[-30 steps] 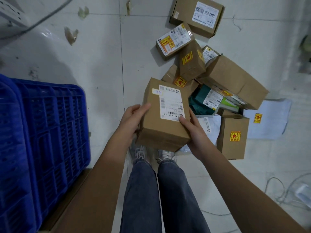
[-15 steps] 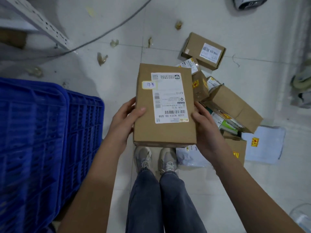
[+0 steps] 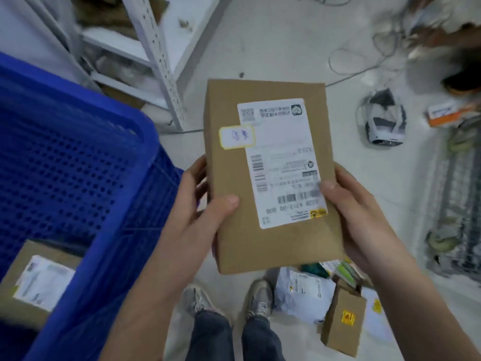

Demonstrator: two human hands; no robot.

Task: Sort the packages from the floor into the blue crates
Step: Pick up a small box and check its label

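Note:
I hold a brown cardboard box with a white shipping label and a small yellow-edged sticker, label side up, in the middle of the view. My left hand grips its left edge, thumb on top. My right hand grips its right edge, thumb on the label. A blue crate stands to the left; inside it lies one labelled brown box. On the floor at the bottom right lie a white mailer bag, a small brown box with a yellow sticker, and other parcels partly hidden by the held box.
A white metal shelf rack stands at the top left behind the crate. Cables and a white and grey device lie on the pale floor at the upper right. A wire rack on casters is at the right edge. My feet are below the box.
The box has come up closer to the camera, held in both hands. The view has swung up and left: the crate's inside and the shelf rack now show, and the parcel pile has dropped to the bottom edge.

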